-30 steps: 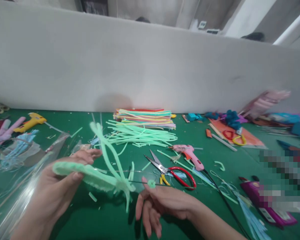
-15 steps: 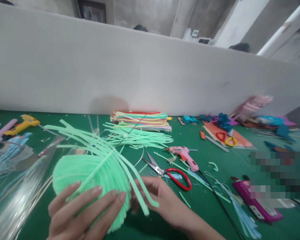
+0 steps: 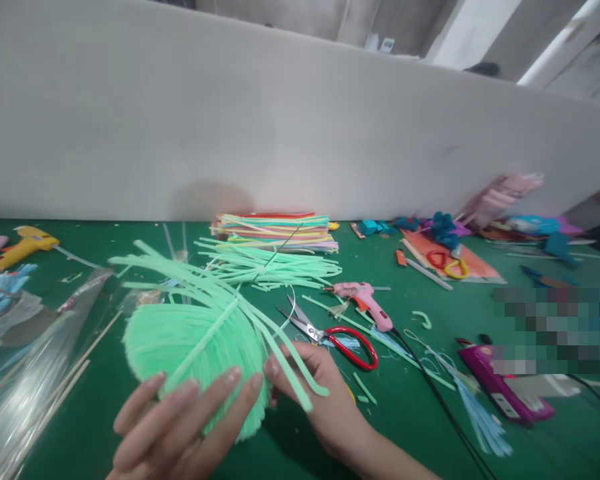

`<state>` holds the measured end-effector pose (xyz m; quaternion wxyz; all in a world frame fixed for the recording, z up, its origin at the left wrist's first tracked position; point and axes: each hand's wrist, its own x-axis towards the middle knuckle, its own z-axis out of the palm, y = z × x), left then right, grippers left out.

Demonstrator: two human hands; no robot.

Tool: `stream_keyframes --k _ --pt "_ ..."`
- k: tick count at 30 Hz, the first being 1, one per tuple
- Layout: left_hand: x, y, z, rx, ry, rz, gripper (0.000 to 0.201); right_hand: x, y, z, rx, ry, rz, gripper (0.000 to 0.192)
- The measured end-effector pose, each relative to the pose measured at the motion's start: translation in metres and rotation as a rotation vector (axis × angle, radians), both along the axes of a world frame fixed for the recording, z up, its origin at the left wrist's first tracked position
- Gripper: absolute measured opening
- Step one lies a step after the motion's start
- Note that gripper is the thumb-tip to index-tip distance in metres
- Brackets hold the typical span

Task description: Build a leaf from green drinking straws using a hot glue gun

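A mint-green leaf shape made of pipe cleaners is held up over the table, with a raised midrib and loose stem ends fanning out from its top. My left hand has its fingers laid across the leaf's front and lower part, gripping it from below. At the leaf's right edge, my right hand closes its thumb and fingers; loose pipe cleaner ends hang in front of it and partly hide the fingertips. Red-handled scissors lie with blades apart just beyond my right hand. Behind the leaf lies a pile of mint-green pipe cleaners.
A pink glue gun with a black cord lies right of centre; a yellow glue gun is far left. Multicoloured pipe cleaners lie against the white partition. A purple device and blue strips are at right.
The leaf and both hands have shifted slightly right in view, while the table items shifted a little left and up. My right hand's fingers have come against the leaf's edge.
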<state>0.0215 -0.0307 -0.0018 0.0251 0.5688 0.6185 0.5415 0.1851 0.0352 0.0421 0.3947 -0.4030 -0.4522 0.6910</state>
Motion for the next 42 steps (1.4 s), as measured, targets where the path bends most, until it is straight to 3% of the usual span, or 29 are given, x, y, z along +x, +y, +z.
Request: stream_keyframes --k 2,3,5,6,9,11,12,18,23,27,32,37,42 --pt "-0.003 0.018 0.006 0.056 0.065 0.108 0.025 0.0 0.002 -0.006 -0.002 0.022 -0.055 0.037" --pt "-0.004 0.027 0.01 0.066 0.02 0.134 0.042 0.0 0.003 -0.01 -0.007 0.025 -0.087 0.037" --pt "-0.005 0.042 0.019 -0.024 -0.202 0.076 0.086 0.001 0.006 -0.017 -0.006 0.014 -0.148 0.038" --pt "-0.005 0.047 0.022 -0.134 -0.413 0.031 0.09 0.001 0.008 -0.02 0.005 0.005 -0.167 0.038" --pt "-0.005 0.057 0.028 -0.491 -1.188 -0.22 0.065 0.002 0.014 -0.024 0.044 -0.025 -0.181 0.036" --pt "-0.005 0.061 0.028 -0.614 -1.498 -0.386 0.051 0.003 0.016 -0.026 0.037 -0.042 -0.152 0.036" --pt "-0.005 0.061 0.028 -0.632 -1.546 -0.415 0.049 0.003 0.017 -0.027 0.031 -0.051 -0.123 0.036" --pt "-0.004 0.056 0.019 -0.719 -1.276 -0.316 0.06 0.0 0.012 -0.034 0.025 -0.116 0.008 0.033" --pt "-0.006 0.047 0.015 -0.621 -0.941 -0.158 0.024 -0.002 0.009 -0.031 0.076 -0.146 -0.058 0.031" --pt "0.005 0.041 0.025 -0.503 -0.713 -0.119 0.01 -0.003 0.009 -0.033 0.033 -0.122 -0.096 0.027" --pt "0.018 0.04 0.041 -0.469 -0.744 -0.168 0.008 -0.006 0.007 -0.034 -0.034 -0.026 -0.111 0.026" --pt "0.015 0.046 0.04 -0.511 -0.853 -0.178 0.002 -0.008 0.008 -0.035 -0.097 0.048 -0.151 0.031" --pt "0.011 0.05 0.045 -0.549 -0.864 -0.167 0.003 -0.01 0.006 -0.036 -0.031 -0.002 -0.163 0.028"
